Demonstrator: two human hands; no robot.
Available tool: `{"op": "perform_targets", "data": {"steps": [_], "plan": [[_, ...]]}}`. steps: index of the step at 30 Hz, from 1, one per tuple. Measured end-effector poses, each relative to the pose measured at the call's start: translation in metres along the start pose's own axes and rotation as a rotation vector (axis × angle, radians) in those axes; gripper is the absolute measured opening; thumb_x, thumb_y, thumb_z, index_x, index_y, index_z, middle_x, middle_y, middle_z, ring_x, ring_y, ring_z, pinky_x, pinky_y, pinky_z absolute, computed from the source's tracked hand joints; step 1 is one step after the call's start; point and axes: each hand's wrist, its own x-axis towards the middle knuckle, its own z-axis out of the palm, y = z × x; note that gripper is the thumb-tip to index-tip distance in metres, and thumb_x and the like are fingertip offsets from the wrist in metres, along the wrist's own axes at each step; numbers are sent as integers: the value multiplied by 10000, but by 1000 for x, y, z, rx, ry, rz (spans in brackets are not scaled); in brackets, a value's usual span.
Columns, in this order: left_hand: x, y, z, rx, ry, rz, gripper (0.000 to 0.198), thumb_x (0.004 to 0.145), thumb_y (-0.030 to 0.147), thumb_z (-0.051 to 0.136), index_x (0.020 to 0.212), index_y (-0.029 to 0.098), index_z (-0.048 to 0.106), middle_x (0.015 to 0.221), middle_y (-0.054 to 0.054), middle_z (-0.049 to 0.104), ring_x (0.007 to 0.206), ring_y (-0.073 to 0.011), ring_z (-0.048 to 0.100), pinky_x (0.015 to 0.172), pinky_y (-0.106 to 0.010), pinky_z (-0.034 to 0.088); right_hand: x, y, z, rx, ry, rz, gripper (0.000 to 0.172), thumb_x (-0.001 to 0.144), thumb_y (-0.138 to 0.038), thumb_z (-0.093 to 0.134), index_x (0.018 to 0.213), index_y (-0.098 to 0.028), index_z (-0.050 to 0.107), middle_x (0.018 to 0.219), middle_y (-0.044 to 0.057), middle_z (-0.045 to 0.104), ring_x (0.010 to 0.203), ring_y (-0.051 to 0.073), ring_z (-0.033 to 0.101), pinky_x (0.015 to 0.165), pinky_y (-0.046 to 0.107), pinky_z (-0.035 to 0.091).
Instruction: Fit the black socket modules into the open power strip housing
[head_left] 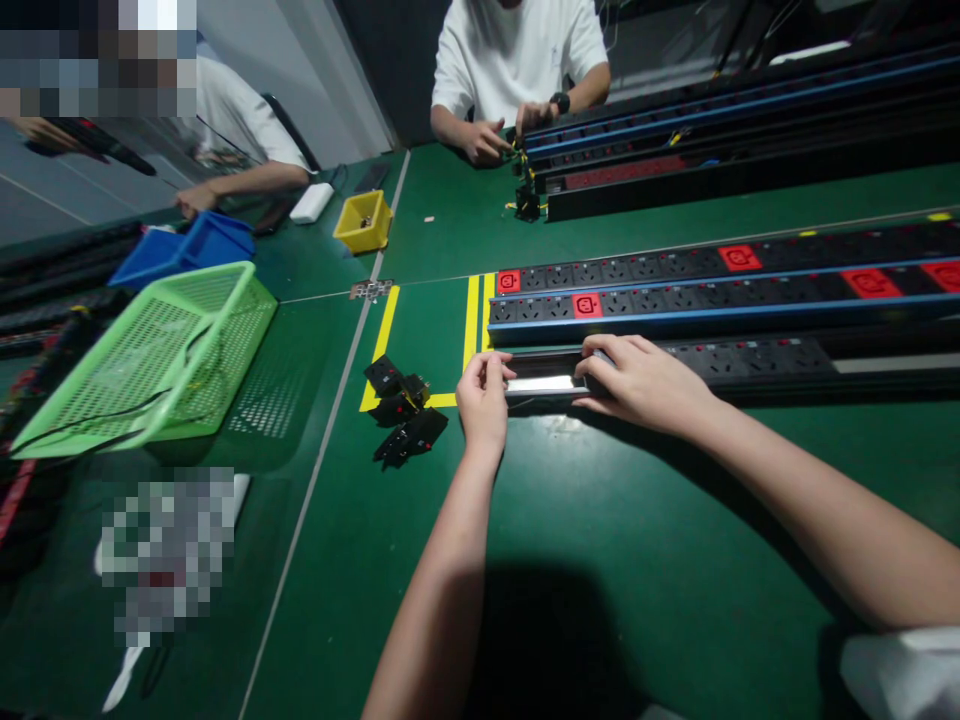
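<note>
The nearest power strip (750, 360) is a long black channel lying across the green table, with a row of black socket modules in it. Its left part is bare and shows a bright metal inside. My left hand (482, 400) is closed on the left end of this channel, thumb and fingertips at its rim. Further right, my right hand (645, 385) curls over the channel with its fingers around a dark socket module (600, 370), mostly hidden under them. Several loose black socket modules (409, 410) lie in a small pile left of my left hand.
Behind are power strips with red sockets (587, 305), beside yellow tape (471, 320). A green basket (150, 360), blue bins (187, 250) and a yellow bin (364, 222) stand left. Across the table, a person (517, 70) handles wiring at other strips; another person sits at left.
</note>
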Motion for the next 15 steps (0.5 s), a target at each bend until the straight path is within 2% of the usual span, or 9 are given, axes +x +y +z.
{"op": "perform_targets", "data": {"steps": [3,5,7,9,12,15], "plan": [[4,18,-9,104,13,34,291,977,386,492,917,172,681,770,-21,659,711,-126,599,688,-233,442,-1,-1,4,-82,24,11,351,932,-468,590,1050,-138,603,1205,176,564,1011,266,580,881,368,462],[8,31,-22,288,49,114,254,972,357,498,951,183,682,854,-34,683,792,-149,622,748,-256,457,-1,-2,6,-115,32,7,359,929,-470,585,1046,-131,603,1204,184,562,1013,274,578,889,370,463],[14,41,-40,563,164,229,184,935,295,541,999,194,682,953,-44,680,846,-173,611,820,-295,462,-1,-2,7,-132,35,0,363,937,-472,564,1049,-130,603,1202,186,563,1009,279,577,888,370,464],[20,46,-61,771,298,279,190,923,251,533,1039,197,673,1033,-67,669,982,-216,602,961,-356,443,-2,-2,7,-142,38,-3,362,944,-472,549,1049,-129,603,1202,187,564,1002,278,578,883,368,465],[28,40,-89,970,381,202,274,908,260,543,1149,195,657,1187,-115,632,1194,-285,548,1092,-441,386,-2,-2,8,-152,48,-11,367,950,-471,535,1055,-126,603,1211,195,562,1008,279,577,886,368,467],[33,26,-108,1078,340,7,474,885,311,588,1333,155,586,1358,-189,556,1312,-356,489,1133,-520,360,-3,-1,8,-159,54,-18,374,953,-472,530,1067,-123,603,1210,198,560,1016,285,578,888,373,472]]}}
